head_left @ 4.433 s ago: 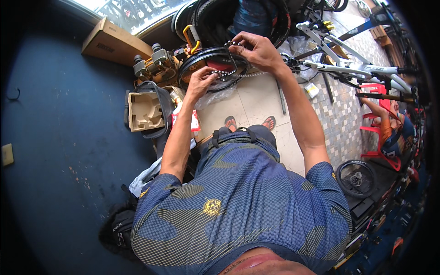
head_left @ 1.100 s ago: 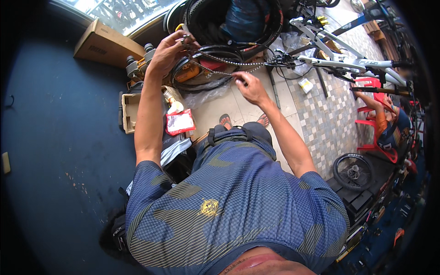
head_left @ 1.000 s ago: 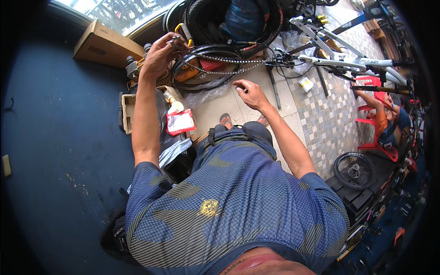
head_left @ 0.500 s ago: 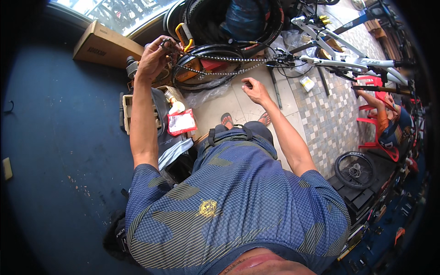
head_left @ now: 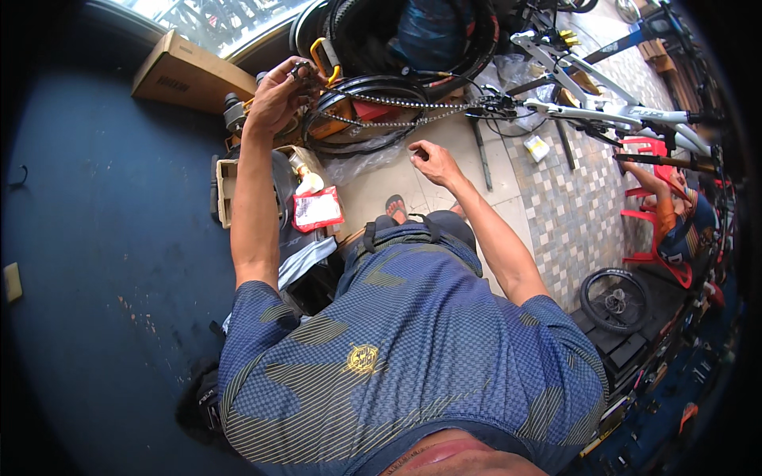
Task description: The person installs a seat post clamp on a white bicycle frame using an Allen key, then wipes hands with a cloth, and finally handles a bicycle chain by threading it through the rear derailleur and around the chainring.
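Note:
My left hand (head_left: 274, 99) is raised at the far left, its fingers closed around a small dark toothed wheel (head_left: 302, 71). A bicycle chain (head_left: 379, 104) runs from that wheel in two long strands, the lower one sagging, toward the drivetrain (head_left: 496, 101) of a white bicycle frame (head_left: 587, 103). Below the chain and apart from it is my right hand (head_left: 438, 164), fingers curled in. Something small and dark shows at its fingertips, too small to name.
Bicycle tyres and rims (head_left: 357, 143) lie behind the chain. A cardboard box (head_left: 190, 75) stands at the left, above an open case (head_left: 226, 194) and a red-and-white packet (head_left: 317, 209). A loose wheel (head_left: 615, 300) lies at right, near a person (head_left: 679, 210) on a red chair (head_left: 659, 230).
My right hand has shifted a little left, its fingers more curled. The left hand keeps hold of the toothed wheel, nearly in place, and the whole view has moved slightly.

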Tool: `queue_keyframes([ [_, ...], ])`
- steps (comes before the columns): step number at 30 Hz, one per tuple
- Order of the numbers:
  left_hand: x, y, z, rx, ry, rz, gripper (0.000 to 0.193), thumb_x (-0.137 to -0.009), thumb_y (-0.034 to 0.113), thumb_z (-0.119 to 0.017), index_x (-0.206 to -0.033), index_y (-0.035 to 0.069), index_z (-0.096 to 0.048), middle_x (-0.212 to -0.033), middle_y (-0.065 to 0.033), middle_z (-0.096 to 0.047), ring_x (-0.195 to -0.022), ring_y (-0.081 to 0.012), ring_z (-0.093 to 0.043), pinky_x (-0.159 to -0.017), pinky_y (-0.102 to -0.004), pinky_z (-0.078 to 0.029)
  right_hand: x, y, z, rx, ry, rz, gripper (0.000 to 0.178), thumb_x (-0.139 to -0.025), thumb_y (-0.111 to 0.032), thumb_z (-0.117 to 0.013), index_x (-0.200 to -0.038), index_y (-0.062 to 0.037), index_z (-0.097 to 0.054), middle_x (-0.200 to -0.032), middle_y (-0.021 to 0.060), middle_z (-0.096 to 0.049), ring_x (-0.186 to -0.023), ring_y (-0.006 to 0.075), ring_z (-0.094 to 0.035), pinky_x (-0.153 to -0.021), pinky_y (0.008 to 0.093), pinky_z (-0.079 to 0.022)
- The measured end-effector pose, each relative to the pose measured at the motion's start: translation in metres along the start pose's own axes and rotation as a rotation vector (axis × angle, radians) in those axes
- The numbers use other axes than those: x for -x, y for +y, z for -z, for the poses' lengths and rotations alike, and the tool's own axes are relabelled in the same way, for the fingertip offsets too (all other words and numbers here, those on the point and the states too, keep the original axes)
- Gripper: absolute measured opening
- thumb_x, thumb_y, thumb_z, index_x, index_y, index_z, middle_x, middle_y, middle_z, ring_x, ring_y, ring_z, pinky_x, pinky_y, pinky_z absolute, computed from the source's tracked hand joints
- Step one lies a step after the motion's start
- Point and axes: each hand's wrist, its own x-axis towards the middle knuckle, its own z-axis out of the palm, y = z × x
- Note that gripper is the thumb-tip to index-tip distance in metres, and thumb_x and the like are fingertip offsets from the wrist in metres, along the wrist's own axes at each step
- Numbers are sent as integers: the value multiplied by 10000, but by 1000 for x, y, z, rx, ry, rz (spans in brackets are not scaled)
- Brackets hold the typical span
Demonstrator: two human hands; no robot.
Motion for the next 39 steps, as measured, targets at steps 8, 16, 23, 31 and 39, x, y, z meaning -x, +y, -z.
queue_keyframes([
  [8,0,3,-11,-13,31,-3,280,-1000,291,-624,-1131,47,-585,-1022,-121,-695,-806,-151,-705,-650,-304,-614,-12,-2,-14,-17,91,-7,351,-882,-236,-657,-1169,-34,-650,-1025,154,-725,-935,286,-707,-837,386,-546],
  [16,2,0,-23,20,16,-10,254,-1003,258,-620,-1117,34,-586,-1006,-128,-693,-780,-156,-704,-632,-313,-619,-29,23,-20,-816,203,-375,596,-914,-142,-672,-1425,-24,-389,-1166,141,-653,-941,199,-682,-704,321,-576],
  [23,7,-6,-31,59,-8,22,177,-1010,197,-608,-1121,59,-603,-987,-132,-714,-834,-165,-706,-653,-291,-610,-41,31,-25,-1262,284,-447,499,-918,-96,-687,-1343,-51,-431,-1118,82,-662,-953,195,-667,-763,356,-559],
  [31,1,-11,-33,49,0,29,174,-1007,177,-610,-1136,61,-604,-994,-127,-712,-837,-175,-711,-664,-297,-616,-41,50,-30,-1226,326,-477,347,-905,-85,-712,-1185,-32,-515,-987,70,-700,-818,171,-714,-648,297,-581],
  [39,-8,-29,-54,63,-21,92,178,-1007,191,-608,-1119,53,-595,-1011,-122,-698,-871,-173,-709,-697,-322,-634,-5,60,-22,-743,446,-551,416,-860,-111,-720,-1194,19,-509,-1015,117,-674,-893,217,-701,-742,333,-574],
])
